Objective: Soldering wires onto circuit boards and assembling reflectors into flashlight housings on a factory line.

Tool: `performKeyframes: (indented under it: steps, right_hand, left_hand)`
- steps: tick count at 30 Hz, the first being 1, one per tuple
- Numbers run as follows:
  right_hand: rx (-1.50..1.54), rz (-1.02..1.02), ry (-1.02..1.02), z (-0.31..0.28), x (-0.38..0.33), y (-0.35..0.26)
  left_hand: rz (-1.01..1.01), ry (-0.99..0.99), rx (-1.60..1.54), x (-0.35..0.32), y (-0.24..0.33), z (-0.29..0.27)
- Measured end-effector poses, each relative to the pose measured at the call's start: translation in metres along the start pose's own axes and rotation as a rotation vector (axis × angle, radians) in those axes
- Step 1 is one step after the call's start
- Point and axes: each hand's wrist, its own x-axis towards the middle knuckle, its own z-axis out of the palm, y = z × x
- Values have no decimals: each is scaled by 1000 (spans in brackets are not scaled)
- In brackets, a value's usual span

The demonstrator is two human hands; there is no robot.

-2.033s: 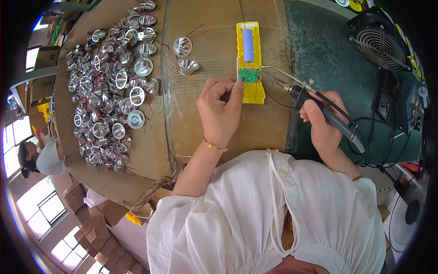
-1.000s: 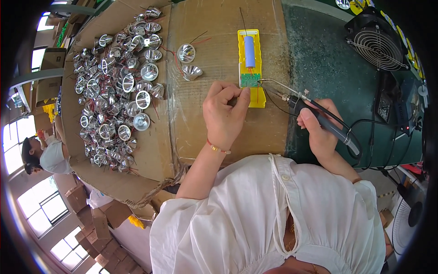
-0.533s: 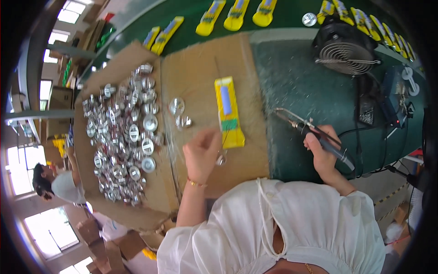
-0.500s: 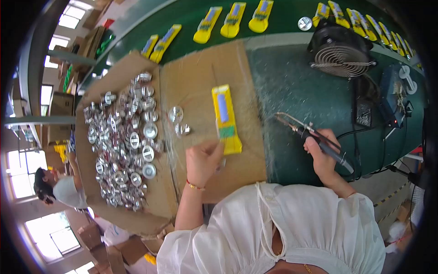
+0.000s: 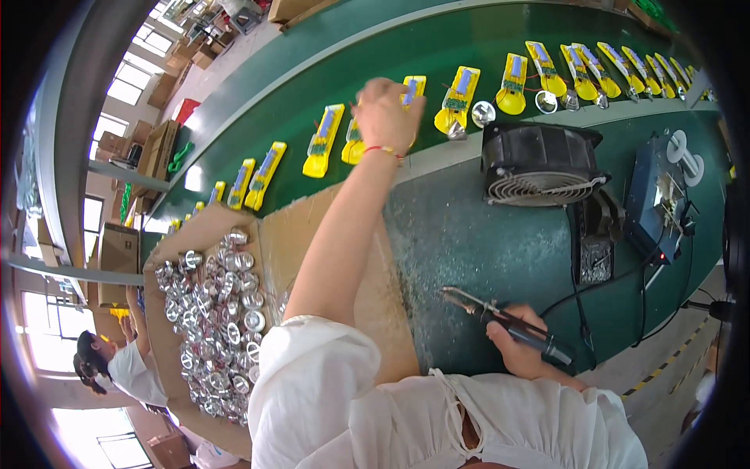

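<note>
Yellow casing (image 5: 412, 84) under left hand (image 5: 384, 115) (on green belt (image 5: 375, 62)).

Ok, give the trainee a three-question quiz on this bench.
1. True or false: the right hand holds a soldering iron.
2. The left hand reaches out over: A) the fan, B) the green belt with the yellow parts, C) the silver reflectors.
3. What do the reflectors lie on?

Key:
1. True; its tip hangs just over the green mat.
2. B.
3. A cardboard tray at the person's left.
</note>
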Motion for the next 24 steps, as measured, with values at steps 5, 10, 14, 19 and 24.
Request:
performKeyframes:
  steps: [5, 10, 14, 19, 24]
  right_hand:
    - [-7, -6, 32, -5, 3, -2]
    - [-2, 66, 50, -3, -3, -1]
    - [152, 101, 90, 4, 0, -2]
    - [90, 71, 96, 3, -3, -9]
    - [58, 38, 132, 8, 6, -1]
  left_hand:
    - [-124, -497, 174, 2, -36, 2]
    - [1, -410, 118, -25, -59, 6]
    - [1, -393, 109, -51, -52, -14]
    - [9, -326, 104, -143, -31, -121]
    - [1, -357, 285, -185, -49, -174]
